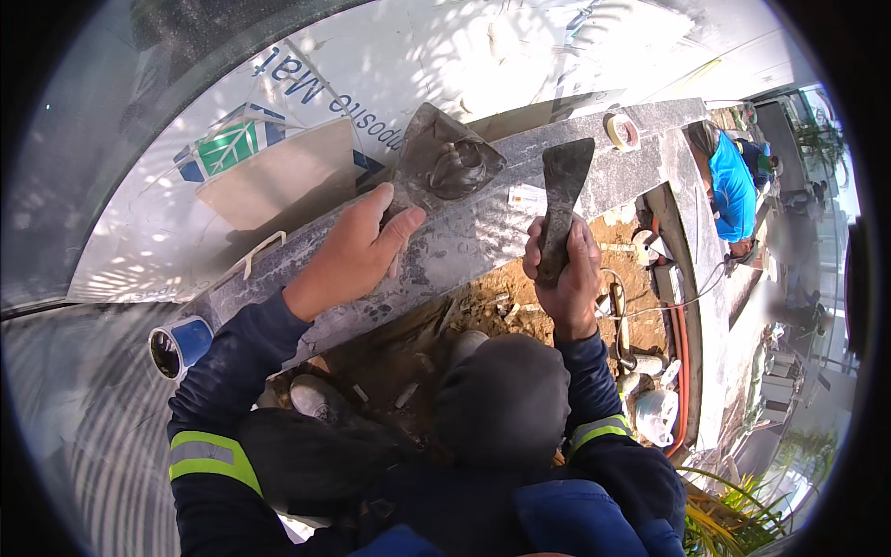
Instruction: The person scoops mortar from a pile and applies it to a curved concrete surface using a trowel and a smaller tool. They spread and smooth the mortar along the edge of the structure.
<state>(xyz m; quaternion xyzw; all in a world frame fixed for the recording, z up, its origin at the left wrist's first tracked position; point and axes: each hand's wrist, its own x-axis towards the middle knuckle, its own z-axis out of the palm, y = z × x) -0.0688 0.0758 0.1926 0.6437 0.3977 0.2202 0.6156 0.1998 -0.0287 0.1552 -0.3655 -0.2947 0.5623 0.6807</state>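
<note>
My left hand (351, 249) is closed round the handle of a wide, flat trowel (408, 172), its blade held above the grey stone ledge (399, 269). A lump of dark grey paste (457, 169) sits on that blade. To the right, my right hand (568, 288) grips the dark handle of a putty knife (568, 167). Its flared blade points away from me and is coated dark grey. The two tools are apart. Between them a small white printed label (527, 198) lies on the ledge.
A tape roll (623, 132) rests on the ledge's far right. Blue container (193, 340) at its left end. White printed boards (427, 65) line the back. Below the ledge are soil (501, 288), orange conduit (682, 371) and cables. Another person in blue (731, 190) bends at right.
</note>
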